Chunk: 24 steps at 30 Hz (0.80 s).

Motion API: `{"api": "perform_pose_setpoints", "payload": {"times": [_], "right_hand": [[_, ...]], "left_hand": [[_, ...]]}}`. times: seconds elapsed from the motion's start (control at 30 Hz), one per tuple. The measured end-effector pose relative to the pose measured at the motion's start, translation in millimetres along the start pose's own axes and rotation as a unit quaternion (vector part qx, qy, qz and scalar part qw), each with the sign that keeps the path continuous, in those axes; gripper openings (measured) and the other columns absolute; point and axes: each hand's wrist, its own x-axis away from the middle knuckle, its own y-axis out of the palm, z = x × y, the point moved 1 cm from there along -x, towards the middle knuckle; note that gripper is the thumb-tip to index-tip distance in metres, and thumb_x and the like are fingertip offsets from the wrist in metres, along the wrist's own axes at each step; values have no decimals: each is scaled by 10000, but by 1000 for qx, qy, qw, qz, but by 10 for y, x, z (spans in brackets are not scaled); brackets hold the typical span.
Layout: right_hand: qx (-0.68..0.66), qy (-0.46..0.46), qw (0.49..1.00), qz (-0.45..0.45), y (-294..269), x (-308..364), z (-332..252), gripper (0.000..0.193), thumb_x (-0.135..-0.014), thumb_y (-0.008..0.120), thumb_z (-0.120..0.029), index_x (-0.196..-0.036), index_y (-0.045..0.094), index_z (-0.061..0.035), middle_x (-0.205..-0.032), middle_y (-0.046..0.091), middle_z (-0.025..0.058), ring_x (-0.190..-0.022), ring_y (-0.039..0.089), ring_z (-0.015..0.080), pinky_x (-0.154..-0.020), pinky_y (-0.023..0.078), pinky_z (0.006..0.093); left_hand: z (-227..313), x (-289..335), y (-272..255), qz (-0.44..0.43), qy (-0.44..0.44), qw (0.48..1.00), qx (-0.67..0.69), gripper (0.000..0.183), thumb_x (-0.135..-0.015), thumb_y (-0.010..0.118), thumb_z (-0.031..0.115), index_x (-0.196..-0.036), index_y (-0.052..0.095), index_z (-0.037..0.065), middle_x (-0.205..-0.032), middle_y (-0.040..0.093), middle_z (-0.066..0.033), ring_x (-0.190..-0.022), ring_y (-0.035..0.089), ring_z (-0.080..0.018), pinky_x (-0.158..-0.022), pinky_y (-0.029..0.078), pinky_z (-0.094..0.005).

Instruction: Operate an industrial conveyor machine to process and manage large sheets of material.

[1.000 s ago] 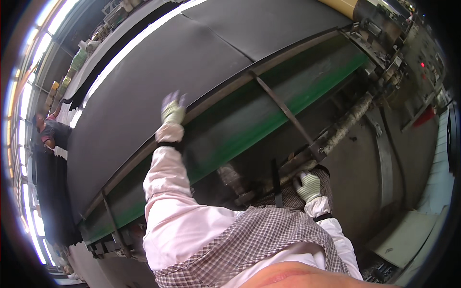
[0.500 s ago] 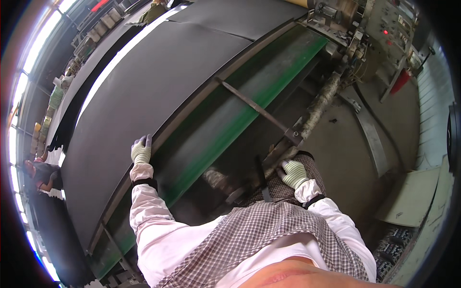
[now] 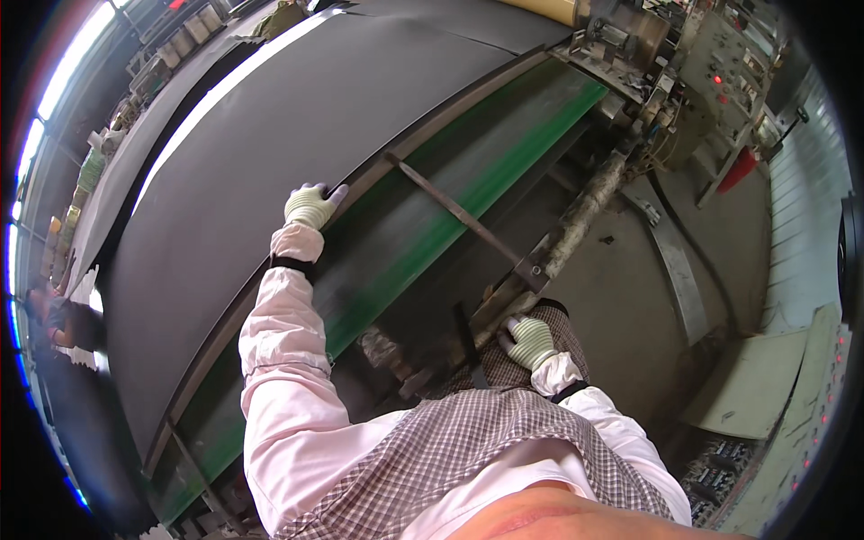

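My left hand [image 3: 310,207], in a pale striped glove with grey fingertips, lies on the near edge of a wide dark grey sheet [image 3: 243,207]. Its fingers are stretched over the sheet and the thumb sticks out to the right. Below that edge runs a brown rail [image 3: 360,184], and under it a long green-edged panel [image 3: 468,184]. My right hand [image 3: 529,344], gloved alike, is low against my checked apron, close to the frame below the panel. Its fingers are curled, and what they hold, if anything, is hidden.
A metal bar [image 3: 463,216] crosses the panel toward a worn roller [image 3: 585,216]. Machinery and a control panel [image 3: 720,76] with a red light stand at the far right. Another person [image 3: 63,319] is at the sheet's left side. A flat metal strip [image 3: 679,279] lies on the floor.
My left hand has moved farther away and to the right along the edge. The crease in the dark sheet has shifted toward the far right too. My right hand stays low by my apron.
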Motion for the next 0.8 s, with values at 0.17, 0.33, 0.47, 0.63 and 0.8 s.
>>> {"api": "perform_pose_setpoints", "payload": {"times": [0.17, 0.33, 0.47, 0.63, 0.8], "right_hand": [[8, -5, 1000, -6, 27, 20, 65, 213, -785, 653, -244, -842, 618, -42, -773, 614, 158, -689, 610, 335, -637, 505, 441], [-2, -4, 1000, -18, 6, -10, 65, 212, -783, 645, -265, -814, 619, -57, -766, 615, 156, -690, 616, 324, -627, 506, 438], [0, -3, 1000, -21, 28, -29, 80, 203, -776, 650, -259, -786, 618, -59, -740, 613, 144, -648, 611, 323, -591, 505, 436], [-14, 5, 999, -37, -6, -47, 54, 231, -784, 625, -283, -828, 619, -56, -761, 619, 173, -666, 606, 352, -613, 493, 460], [-22, 11, 999, -34, -2, -49, 74, 246, -784, 615, -289, -856, 615, -54, -775, 622, 185, -678, 600, 371, -628, 484, 474]], "left_hand": [[628, -409, -195, -56, 21, 998, -2, 730, -847, 386, 728, -1130, 676, 122, -1153, 648, -134, -1108, 589, -330, -957, 457, -418], [1186, -853, -259, -100, 66, 993, 4, 741, -865, 343, 731, -1147, 668, 127, -1165, 648, -112, -1123, 583, -311, -971, 443, -404], [1651, -1107, -331, -105, 75, 991, 22, 741, -862, 364, 729, -1191, 647, 129, -1198, 637, -106, -1147, 573, -300, -984, 434, -386], [2109, -1386, -307, -96, 66, 983, 142, 718, -849, 458, 702, -1268, 591, 135, -1301, 579, -89, -1217, 528, -301, -1000, 439, -429], [2316, -1334, -286, -113, 90, 962, 232, 812, -853, 480, 686, -1455, 357, 156, -1498, 363, -78, -1387, 323, -269, -1131, 284, -415]]}}
